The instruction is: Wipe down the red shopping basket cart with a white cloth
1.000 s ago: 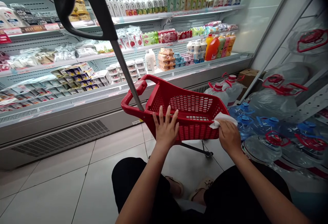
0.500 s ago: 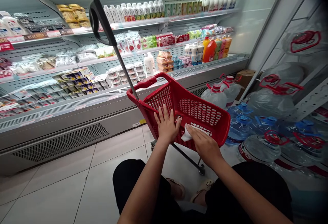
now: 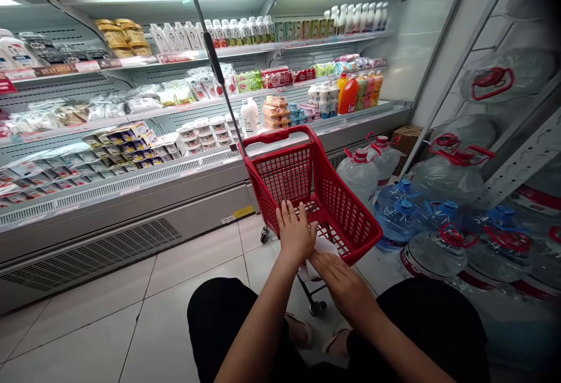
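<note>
Low in the frame's centre, the left hand [image 3: 297, 232] lies open, fingers spread, on the near rim of the red basket [image 3: 333, 207]. Just below it, the right hand [image 3: 339, 275] presses a white cloth [image 3: 319, 252] flat against the basket's near corner, beside water jugs [image 3: 397, 219].

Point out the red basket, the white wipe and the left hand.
red basket [image 3: 350, 210]: head view, on its right mesh wall.
white wipe [image 3: 323, 245]: head view, on the part showing between the hands.
left hand [image 3: 295, 232]: head view, on the back of the hand.
</note>
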The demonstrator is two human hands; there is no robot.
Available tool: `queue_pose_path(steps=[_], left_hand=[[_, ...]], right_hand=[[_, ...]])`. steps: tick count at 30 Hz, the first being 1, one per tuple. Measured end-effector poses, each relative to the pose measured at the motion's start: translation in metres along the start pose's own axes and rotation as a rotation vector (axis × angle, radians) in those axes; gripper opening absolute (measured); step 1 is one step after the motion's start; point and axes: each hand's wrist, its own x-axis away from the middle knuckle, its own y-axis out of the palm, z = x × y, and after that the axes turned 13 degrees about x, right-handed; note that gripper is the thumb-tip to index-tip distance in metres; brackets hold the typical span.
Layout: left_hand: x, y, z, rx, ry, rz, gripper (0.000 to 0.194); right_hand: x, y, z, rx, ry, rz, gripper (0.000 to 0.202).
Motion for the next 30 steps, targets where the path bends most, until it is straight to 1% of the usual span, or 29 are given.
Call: queue_pose_path(steps=[2,3,6,9,11,13,16,19,21,22,23,25,28,30], left_hand=[[0.007,0.0,-0.003,0.009,0.026,0.007,0.075],[0.008,-0.002,-0.006,0.013,0.036,0.007,0.075],[0.003,-0.011,-0.022,0.02,0.048,-0.009,0.076],[-0.01,-0.019,-0.033,0.018,0.004,-0.016,0.077],[-0.02,-0.02,-0.037,0.003,-0.023,0.003,0.077],[-0.027,-0.017,-0.036,-0.022,-0.033,0.036,0.077],[-0.029,-0.004,-0.03,-0.036,-0.015,0.074,0.076],[-0.014,0.012,-0.024,-0.002,0.061,0.09,0.076],[-0.003,0.02,-0.022,0.02,0.087,0.1,0.073],[0.001,0.021,-0.023,0.02,0.091,0.107,0.073],[0.004,0.021,-0.025,0.017,0.099,0.109,0.073],[0.006,0.017,-0.032,0.003,0.134,0.095,0.073],[0.0,0.008,-0.044,-0.005,0.214,0.024,0.073],[-0.006,0.003,-0.053,-0.003,0.256,-0.011,0.072]], right_hand=[[0.001,-0.001,0.005,-0.032,-0.031,-0.021,0.086],[0.004,-0.002,0.013,-0.048,-0.042,-0.037,0.085],[0.021,-0.007,0.05,-0.067,-0.025,-0.052,0.077],[0.038,-0.009,0.089,-0.035,0.018,-0.034,0.071],[0.041,-0.005,0.101,-0.011,0.036,-0.028,0.07],[0.035,0.002,0.096,0.003,0.067,-0.009,0.07],[0.016,0.016,0.071,0.009,0.107,0.007,0.073],[-0.003,0.027,0.045,0.0,0.081,-0.009,0.078],[-0.011,0.03,0.037,-0.004,0.061,-0.006,0.08],[-0.013,0.031,0.037,-0.009,0.046,-0.004,0.08],[-0.014,0.03,0.04,-0.018,0.025,-0.005,0.08],[-0.015,0.026,0.055,-0.052,-0.039,-0.026,0.077],[-0.016,0.017,0.09,-0.102,-0.136,-0.069,0.066],[-0.02,0.011,0.108,-0.117,-0.158,-0.095,0.055]])
